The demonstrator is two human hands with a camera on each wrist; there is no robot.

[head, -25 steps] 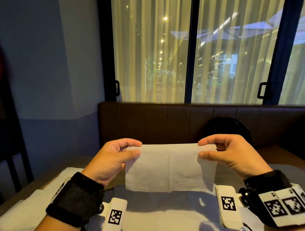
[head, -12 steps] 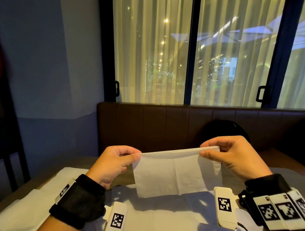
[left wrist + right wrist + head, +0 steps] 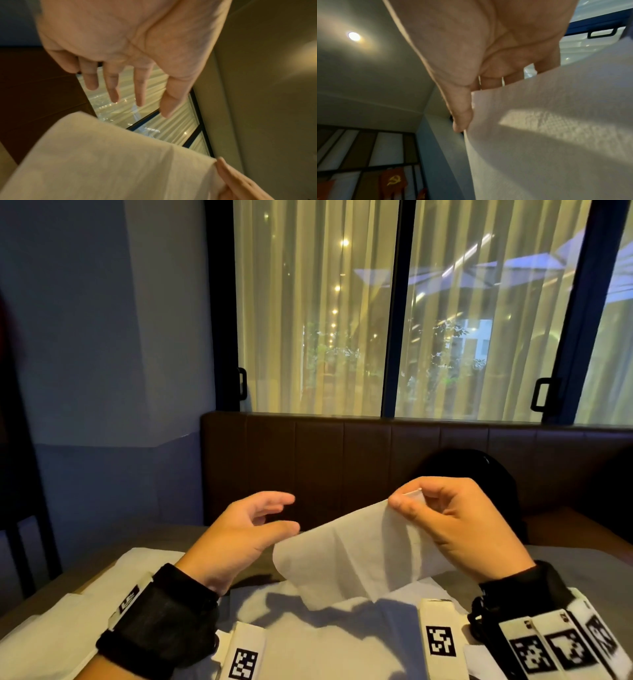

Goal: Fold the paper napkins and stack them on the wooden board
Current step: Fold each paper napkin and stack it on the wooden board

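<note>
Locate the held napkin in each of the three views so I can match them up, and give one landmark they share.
Head: the napkin hangs at lower centre, pinched at its upper right corner by the right hand; the left hand is open beside it.
Left wrist: it fills the lower left, below the open fingers.
Right wrist: it fills the right and lower right.
Shared landmark: the curtained window.

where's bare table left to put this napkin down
Little shows. A bare brown strip lies beyond the white sheets, under the left hand. Nearer, sheets cover everything. The right hand pinches the napkin above them.
</note>
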